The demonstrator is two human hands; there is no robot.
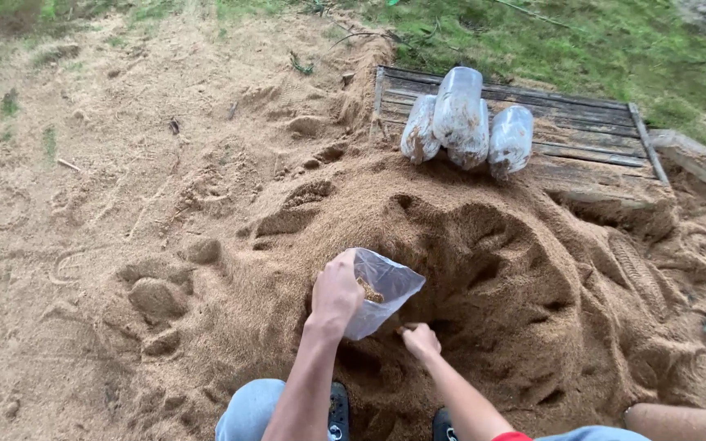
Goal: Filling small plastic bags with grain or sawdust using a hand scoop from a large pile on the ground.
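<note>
My left hand (335, 292) grips the rim of a clear plastic bag (386, 287) and holds it open above a big heap of brown sawdust (492, 269). A little sawdust lies inside the bag. Just below the bag, my right hand (421, 339) is closed low against the heap, fingers curled around some sawdust. Both forearms reach up from the bottom edge of the view.
Several filled clear bags (463, 118) lean together on a weathered wooden pallet (590, 135) behind the heap. Sandy ground with footprints (157, 298) spreads to the left, grass (598, 41) at the back. My knees and dark shoes (338, 411) show at the bottom. A bare limb (680, 420) lies at bottom right.
</note>
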